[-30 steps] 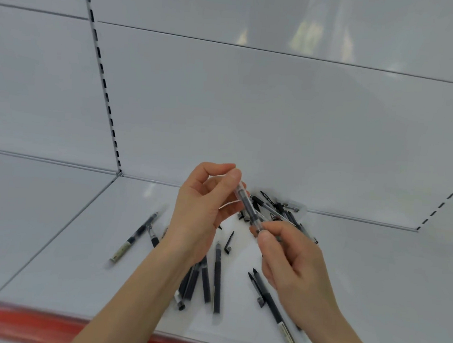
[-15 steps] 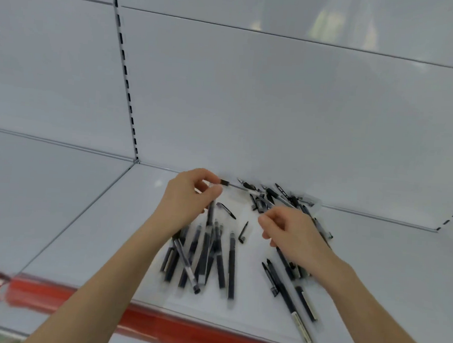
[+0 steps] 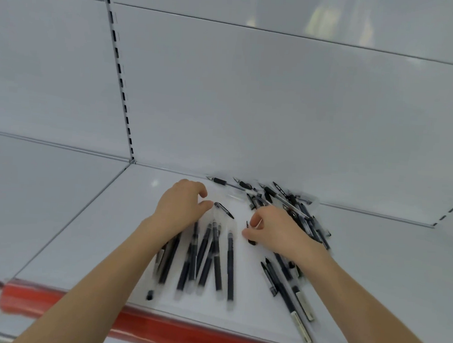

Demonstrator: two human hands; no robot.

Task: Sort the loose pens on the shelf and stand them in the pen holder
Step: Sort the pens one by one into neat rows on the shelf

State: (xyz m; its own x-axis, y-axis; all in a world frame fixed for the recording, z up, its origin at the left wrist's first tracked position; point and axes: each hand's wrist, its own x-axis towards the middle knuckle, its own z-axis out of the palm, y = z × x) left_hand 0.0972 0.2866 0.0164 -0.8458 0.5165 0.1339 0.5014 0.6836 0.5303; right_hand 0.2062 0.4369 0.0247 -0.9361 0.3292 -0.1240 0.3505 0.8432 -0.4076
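Loose pens [image 3: 230, 265] on a shelf [image 3: 94, 242]
Roughly seven fan by the front edge, a tangle [image 3: 285, 199] at the back; left hand [image 3: 182, 208] curled loosely, empty; right hand [image 3: 277, 228] curled, hold unclear

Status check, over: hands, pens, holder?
Left hand loosely curled, empty. Right hand curled low, grip unclear. Pens loose on shelf; no pen holder in view.
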